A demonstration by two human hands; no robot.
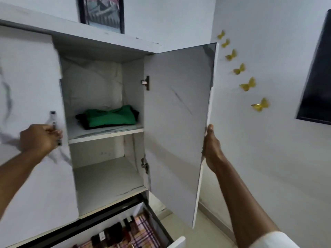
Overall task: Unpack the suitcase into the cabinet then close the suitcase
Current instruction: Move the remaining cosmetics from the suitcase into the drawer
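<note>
Cabinet (100, 45) fills the left and middle of the frame, white with grey marble veining, and both hands are on its doors. At centre left, the left hand (40, 138) has its fingers curled round the dark metal handle (54, 127) at the edge of the left door (30, 86), gripping it. At centre right, the right hand (212, 147) holds the free outer edge of the right door (179, 122); its thumb lies along the edge, while the fingers are hidden behind the panel, so how they curl cannot be told.

Between the two hands the compartment stands open. The left door covers the left part of the opening, and the right door swings out toward the wall (259, 140) on the right, its far edge near that wall. Two hinges show on the right door's inner side.

Inside are two shelves. On the upper shelf (107, 133) lies one folded green garment (111, 117) on top of something dark. The lower shelf (107, 181) holds nothing visible.

Below, at bottom centre, one drawer (179, 242) is pulled out, with checked fabric (143, 228) and dark items inside.

Six yellow butterfly decorations (248, 85) run down the wall at upper right. One framed picture (102, 13) sits above the cabinet at the top.
</note>
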